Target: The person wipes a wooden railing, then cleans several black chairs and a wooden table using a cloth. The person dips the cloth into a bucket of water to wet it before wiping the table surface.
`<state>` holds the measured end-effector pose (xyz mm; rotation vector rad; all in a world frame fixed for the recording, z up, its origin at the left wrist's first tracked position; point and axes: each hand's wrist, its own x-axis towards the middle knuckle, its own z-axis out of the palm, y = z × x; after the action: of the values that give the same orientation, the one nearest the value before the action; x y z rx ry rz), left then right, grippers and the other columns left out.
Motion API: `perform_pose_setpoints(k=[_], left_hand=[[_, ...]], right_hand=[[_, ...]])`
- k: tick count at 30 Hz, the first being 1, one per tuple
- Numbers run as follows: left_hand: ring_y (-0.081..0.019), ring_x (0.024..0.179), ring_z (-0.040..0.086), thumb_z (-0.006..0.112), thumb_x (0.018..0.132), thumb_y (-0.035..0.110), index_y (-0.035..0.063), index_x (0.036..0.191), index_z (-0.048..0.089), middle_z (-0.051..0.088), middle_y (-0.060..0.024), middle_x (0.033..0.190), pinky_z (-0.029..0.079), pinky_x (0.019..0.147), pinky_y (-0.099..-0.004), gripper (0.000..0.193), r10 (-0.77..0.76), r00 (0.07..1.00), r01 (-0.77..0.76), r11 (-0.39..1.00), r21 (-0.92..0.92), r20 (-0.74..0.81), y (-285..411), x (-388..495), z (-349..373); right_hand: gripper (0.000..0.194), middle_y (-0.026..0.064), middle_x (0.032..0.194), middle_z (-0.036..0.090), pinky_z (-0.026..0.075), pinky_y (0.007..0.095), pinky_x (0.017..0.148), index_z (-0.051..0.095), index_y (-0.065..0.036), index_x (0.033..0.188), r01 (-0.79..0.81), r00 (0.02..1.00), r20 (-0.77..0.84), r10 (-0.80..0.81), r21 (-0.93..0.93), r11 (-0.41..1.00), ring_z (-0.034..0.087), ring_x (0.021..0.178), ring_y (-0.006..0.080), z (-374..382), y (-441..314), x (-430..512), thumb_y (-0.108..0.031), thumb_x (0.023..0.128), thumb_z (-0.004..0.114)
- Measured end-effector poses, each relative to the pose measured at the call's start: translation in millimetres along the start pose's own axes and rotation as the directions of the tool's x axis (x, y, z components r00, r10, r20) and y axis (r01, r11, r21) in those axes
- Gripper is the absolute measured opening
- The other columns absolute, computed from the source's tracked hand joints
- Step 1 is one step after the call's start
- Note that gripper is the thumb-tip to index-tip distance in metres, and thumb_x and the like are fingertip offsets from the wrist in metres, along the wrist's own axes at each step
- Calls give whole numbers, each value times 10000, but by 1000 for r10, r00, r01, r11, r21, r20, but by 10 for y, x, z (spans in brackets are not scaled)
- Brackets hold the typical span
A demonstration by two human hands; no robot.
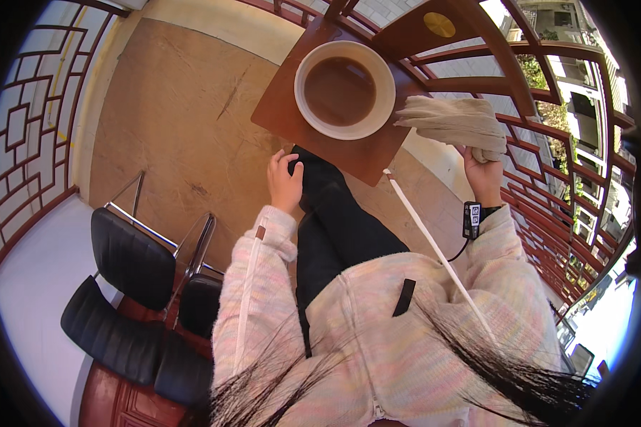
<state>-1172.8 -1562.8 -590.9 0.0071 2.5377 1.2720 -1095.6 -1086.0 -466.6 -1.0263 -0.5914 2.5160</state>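
My right hand (483, 173) grips a folded beige cloth (454, 125), raised to the right of a round white tub (347, 132). The cloth's far end reaches toward the tub's rim and seems to overlap it little or not at all. Murky brown liquid (339, 92) fills part of the tub, which stands on a reddish-brown square wooden top (280, 104). Beside my knee in dark trousers, my left hand (286, 184) holds nothing, its fingers loosely bent and the thumb apart.
A red-brown lattice railing (534, 133) runs along the right, with a wooden panel (427, 26) behind the tub. Black padded chairs with metal frames (133, 256) stand at lower left. A white drawstring (432, 243) hangs from my jacket. The floor (176, 107) is brown.
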Motion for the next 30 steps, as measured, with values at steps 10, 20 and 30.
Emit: perform_pose_setpoints(k=[10,20,30], left_hand=[[-257,1123,618,585,1003,226,34,1094,702,652,-129,1165,478,997,-369,242,-667,742,562,671,-484,-64,-1196,-1815,515],[-135,1132,609,553,1045,206,81,1246,593,629,-26,1252,495,934,-290,241,-634,770,239,387,-891,-68,-923,-1166,452],[-141,978,604,584,1027,302,10,1452,391,493,-159,1441,530,786,-289,551,-107,964,-80,754,-653,-242,312,-143,1244]], right_hand=[[404,155,1459,560,447,502,1132,541,-58,1414,-154,977,81,198,-377,913,534,1343,346,276,261,-64,-245,1079,414],[681,151,1492,465,358,356,1162,294,-18,1558,661,748,654,109,-750,-35,465,1363,249,-523,852,374,66,932,549],[652,244,1498,470,304,429,1192,367,55,1503,759,650,695,307,-576,-302,426,1417,385,-955,1223,1296,-27,897,592]])
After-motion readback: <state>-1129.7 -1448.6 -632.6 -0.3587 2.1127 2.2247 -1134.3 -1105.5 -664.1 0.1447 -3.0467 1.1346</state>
